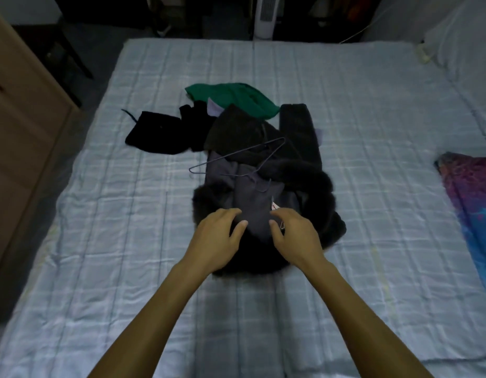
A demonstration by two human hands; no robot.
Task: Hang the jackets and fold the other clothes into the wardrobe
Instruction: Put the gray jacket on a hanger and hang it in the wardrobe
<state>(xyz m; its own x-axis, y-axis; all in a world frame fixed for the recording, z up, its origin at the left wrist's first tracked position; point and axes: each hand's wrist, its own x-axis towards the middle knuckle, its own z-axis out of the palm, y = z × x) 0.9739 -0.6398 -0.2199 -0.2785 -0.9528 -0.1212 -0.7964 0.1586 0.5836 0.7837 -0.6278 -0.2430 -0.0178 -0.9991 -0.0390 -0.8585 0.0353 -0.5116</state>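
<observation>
- The hanging step was judged to be in hand: a dark fur-trimmed jacket (pixel 315 186) had been laid open in the middle of the bed (pixel 100 241), grey lining (pixel 252 200) upward, with a wire hanger (pixel 237 159) lying loose across its upper part.
- The left hand (pixel 222 236) was laid on the lining near the collar, fingers loosely bent, nothing gathered in them.
- The right hand (pixel 293 233) was set just beside it; whether a small loop by the thumb was being pinched could not be told.
- A green garment (pixel 236 98) and black clothes (pixel 154 132) were left unfolded beyond the jacket.
- Next, the hanger would need to be taken up and slid into the shoulders (the fur bulk may resist).
- A brown cabinet (pixel 18 118), possibly the wardrobe, was seen at the left.
</observation>
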